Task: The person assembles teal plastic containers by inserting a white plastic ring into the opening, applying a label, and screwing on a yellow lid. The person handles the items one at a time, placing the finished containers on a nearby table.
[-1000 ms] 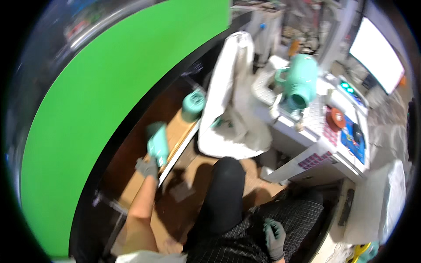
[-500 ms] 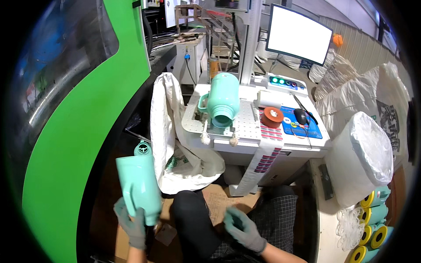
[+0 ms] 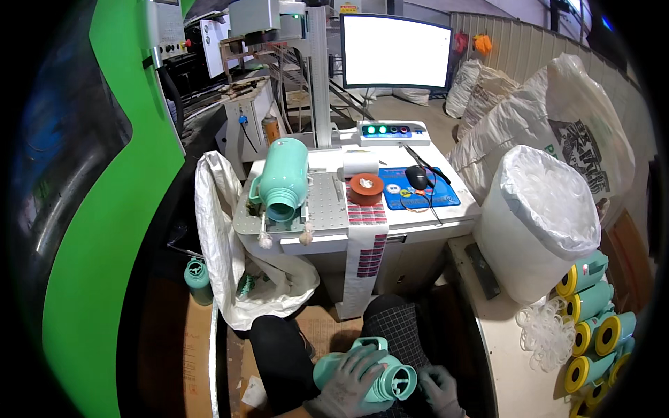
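Note:
A mint-green vacuum jug [image 3: 325,369] lies across my lap with its handle up and its open neck facing right. My left hand [image 3: 354,380], in a grey glove, is closed over its body near the neck. Just right of that mouth is my gloved right hand [image 3: 440,391], its fingers curled; what they hold, if anything, is hidden. A second mint-green jug [image 3: 284,171] rests on the perforated metal plate [image 3: 327,202] on the workbench, mouth toward me. Another mint-green jug [image 3: 198,284] stands low at the left.
A white sack [image 3: 216,237] hangs at the bench's left side. Red tape roll [image 3: 366,189], label strip [image 3: 369,254], mouse [image 3: 417,177] and monitor [image 3: 396,52] are ahead. At right are a lined white bin [image 3: 529,223], clear rings [image 3: 543,331] and several yellow-rimmed jugs [image 3: 589,303]. Green machine housing [image 3: 104,279] borders the left.
My left hand has brought the jug from the left onto my lap and turned its neck to the right. My right hand has shifted right, beside the neck. The view has turned right.

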The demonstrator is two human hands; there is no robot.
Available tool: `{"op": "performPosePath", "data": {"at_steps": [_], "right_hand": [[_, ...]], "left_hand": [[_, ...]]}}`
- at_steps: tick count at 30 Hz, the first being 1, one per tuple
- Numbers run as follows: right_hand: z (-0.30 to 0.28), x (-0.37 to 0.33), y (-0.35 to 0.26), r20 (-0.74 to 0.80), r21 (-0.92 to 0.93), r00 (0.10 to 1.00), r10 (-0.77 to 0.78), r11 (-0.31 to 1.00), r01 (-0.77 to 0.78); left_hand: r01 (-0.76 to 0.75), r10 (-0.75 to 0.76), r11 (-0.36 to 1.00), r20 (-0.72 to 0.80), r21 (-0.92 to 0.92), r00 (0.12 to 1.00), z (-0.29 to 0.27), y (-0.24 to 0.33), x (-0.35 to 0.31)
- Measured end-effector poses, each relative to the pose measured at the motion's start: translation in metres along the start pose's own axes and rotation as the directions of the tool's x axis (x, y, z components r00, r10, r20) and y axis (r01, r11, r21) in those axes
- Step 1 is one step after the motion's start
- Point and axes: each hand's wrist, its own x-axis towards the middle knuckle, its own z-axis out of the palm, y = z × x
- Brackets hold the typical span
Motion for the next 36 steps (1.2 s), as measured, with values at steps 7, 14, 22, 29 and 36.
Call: {"op": "performPosePath", "data": {"at_steps": [7, 14, 22, 29, 36], "right_hand": [[0.000, 0.017, -0.072, 0.096, -0.372, 0.924, -0.371, 0.847, 0.379], [-0.011, 0.015, -0.037, 0.253, -0.434, 0.965, -0.074, 0.883, 0.181], [-0.027, 0.027, -0.013, 0.580, -0.651, 0.814, -0.032, 0.583, 0.486], [0.008, 0.039, -0.042, 0.212, -0.523, 0.682, -0.700, 0.509, 0.684], [0.057, 0.047, -0.012, -0.378, 0.128, 0.790, -0.482, 0.818, 0.560]], "left_hand": [[-0.076, 0.017, 0.988, 0.398, 0.132, 0.917, 0.000, 0.006, 0.045], [-0.053, -0.009, 0.993, 0.525, 0.103, 0.851, 0.013, 0.002, 0.058], [-0.223, 0.130, 0.972, 0.626, 0.071, 0.769, 0.039, 0.004, 0.066], [0.257, -0.113, 0.936, 0.486, -0.240, 0.867, -0.021, -0.034, 0.059], [0.313, -0.264, 0.918, 0.215, -0.244, 0.940, -0.053, -0.043, 0.019]]}}
